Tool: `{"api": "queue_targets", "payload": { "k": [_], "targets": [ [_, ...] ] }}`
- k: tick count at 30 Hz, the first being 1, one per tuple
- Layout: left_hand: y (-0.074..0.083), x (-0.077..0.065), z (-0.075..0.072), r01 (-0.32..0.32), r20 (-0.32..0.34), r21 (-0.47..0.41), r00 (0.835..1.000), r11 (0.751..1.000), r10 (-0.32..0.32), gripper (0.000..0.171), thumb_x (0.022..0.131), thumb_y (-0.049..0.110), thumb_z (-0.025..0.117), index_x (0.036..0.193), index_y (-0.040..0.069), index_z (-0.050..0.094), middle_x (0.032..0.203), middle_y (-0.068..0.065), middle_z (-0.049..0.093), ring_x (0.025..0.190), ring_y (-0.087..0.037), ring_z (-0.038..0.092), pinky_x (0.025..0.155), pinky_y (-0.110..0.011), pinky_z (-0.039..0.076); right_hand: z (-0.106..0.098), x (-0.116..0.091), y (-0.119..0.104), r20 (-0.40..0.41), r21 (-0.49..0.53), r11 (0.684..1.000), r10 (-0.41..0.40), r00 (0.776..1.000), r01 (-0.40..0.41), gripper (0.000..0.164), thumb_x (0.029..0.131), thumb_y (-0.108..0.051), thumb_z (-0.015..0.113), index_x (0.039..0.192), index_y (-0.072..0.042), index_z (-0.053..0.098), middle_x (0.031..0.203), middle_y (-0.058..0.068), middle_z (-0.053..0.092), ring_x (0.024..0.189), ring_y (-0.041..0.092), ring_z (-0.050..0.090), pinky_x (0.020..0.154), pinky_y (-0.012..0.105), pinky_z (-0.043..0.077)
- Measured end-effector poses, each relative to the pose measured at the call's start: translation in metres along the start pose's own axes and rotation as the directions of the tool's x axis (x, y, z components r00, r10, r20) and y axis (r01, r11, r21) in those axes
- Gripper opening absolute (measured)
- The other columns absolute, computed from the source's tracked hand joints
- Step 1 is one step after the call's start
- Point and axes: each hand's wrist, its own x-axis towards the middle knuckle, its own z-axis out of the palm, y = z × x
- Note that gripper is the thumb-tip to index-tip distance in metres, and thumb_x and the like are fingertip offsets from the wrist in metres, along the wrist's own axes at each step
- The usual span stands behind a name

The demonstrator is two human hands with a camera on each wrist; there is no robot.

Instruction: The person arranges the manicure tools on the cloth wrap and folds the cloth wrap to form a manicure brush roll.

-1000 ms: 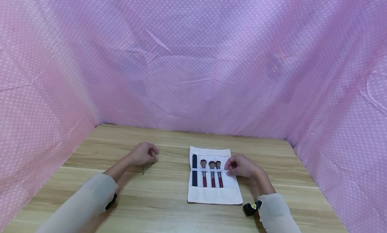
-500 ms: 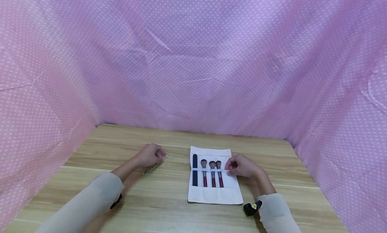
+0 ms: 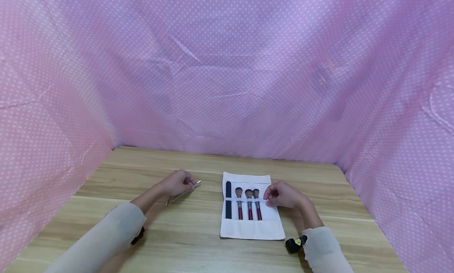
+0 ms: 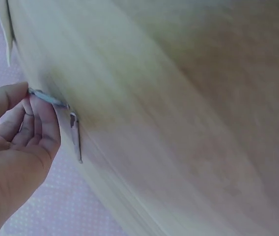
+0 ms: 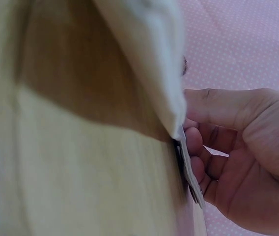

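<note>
In the head view my left hand (image 3: 178, 182) pinches a thin silvery metal tool (image 3: 197, 184) between thumb and fingers, low over the table. The left wrist view shows this tool (image 4: 47, 98) at the fingertips, with a second slim metal piece (image 4: 76, 140) by its far end; their exact kind is too blurred. My right hand (image 3: 285, 194) grips the right edge of an unfolded white cloth brush roll (image 3: 252, 229). Under the roll's elastic band sit three makeup brushes (image 3: 250, 205) with dark red handles and a long black flat strip (image 3: 228, 200).
A light wood-grain table (image 3: 184, 241) carries everything. Pink polka-dot cloth (image 3: 227, 80) hangs behind it and at both sides. A black wrist device (image 3: 295, 244) is worn at the right sleeve.
My left hand has shifted a little to the right, and the metal tool in it has swung from steep to slanting, its tip now out to the right. My right hand stays on the roll.
</note>
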Motion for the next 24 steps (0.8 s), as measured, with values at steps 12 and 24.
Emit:
{"api": "queue_targets", "payload": {
  "k": [12, 24],
  "targets": [
    [0.014, 0.014, 0.005, 0.055, 0.009, -0.186, 0.998, 0.981, -0.054, 0.018, 0.098, 0.007, 0.063, 0.113, 0.001, 0.071, 0.103, -0.008, 0.068, 0.093, -0.019, 0.060, 0.080, -0.030, 0.053, 0.000, 0.000, 0.000, 0.004, -0.002, 1.000, 0.002, 1.000, -0.002, 0.011, 0.090, -0.004, 0.078, 0.090, -0.012, 0.071, 0.080, 0.000, 0.059, 0.078, 0.018, 0.054, 0.065, 0.026, 0.046],
    [0.051, 0.050, 0.028, 0.082, 0.003, -0.414, 0.996, 0.906, -0.089, 0.026, 0.100, 0.008, 0.062, 0.123, -0.005, 0.065, 0.113, -0.015, 0.064, 0.097, -0.022, 0.063, 0.083, -0.031, 0.058, -0.001, -0.001, -0.001, 0.034, 0.035, 0.998, -0.053, 0.998, 0.052, 0.011, 0.092, 0.000, 0.073, 0.089, -0.010, 0.069, 0.079, 0.001, 0.060, 0.077, 0.017, 0.054, 0.064, 0.025, 0.046]
  ]
}}
